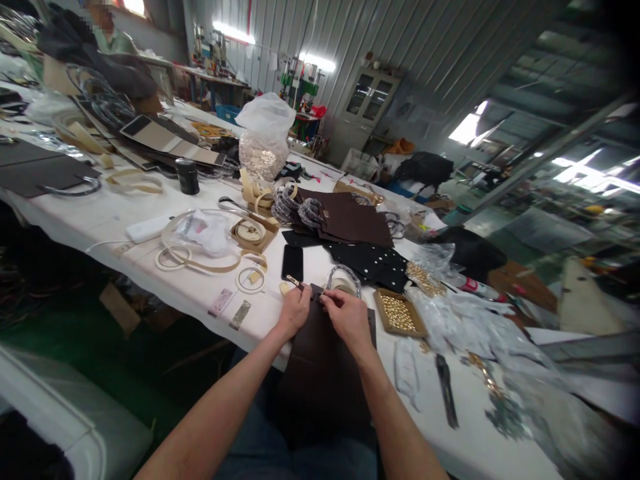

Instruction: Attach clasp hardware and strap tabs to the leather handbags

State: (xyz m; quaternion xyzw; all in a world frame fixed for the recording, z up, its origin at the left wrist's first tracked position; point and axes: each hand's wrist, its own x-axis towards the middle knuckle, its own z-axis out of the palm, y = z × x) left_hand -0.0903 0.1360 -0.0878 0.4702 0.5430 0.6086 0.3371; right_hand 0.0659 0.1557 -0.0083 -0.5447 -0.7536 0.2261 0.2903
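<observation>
Brown panel (325, 373) hanging over my lap, its top sitting in my hands. Left hand (297, 308) gripping top edge, gold fitting (293, 281) showing at fingertips; right hand (349, 319) pinching small piece, too tiny to identify. Box (381, 311) of gold beads sitting right of hands. Phone (293, 261) lying just beyond left; brown stack (353, 219) lying farther.

The trousers (257, 433) are dark blue and denim-like, and both slender forearms (223, 397) are bare.

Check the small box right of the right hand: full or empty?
Not empty: gold pieces cover most of the box's inside. Can't tell how deep they go.
</observation>
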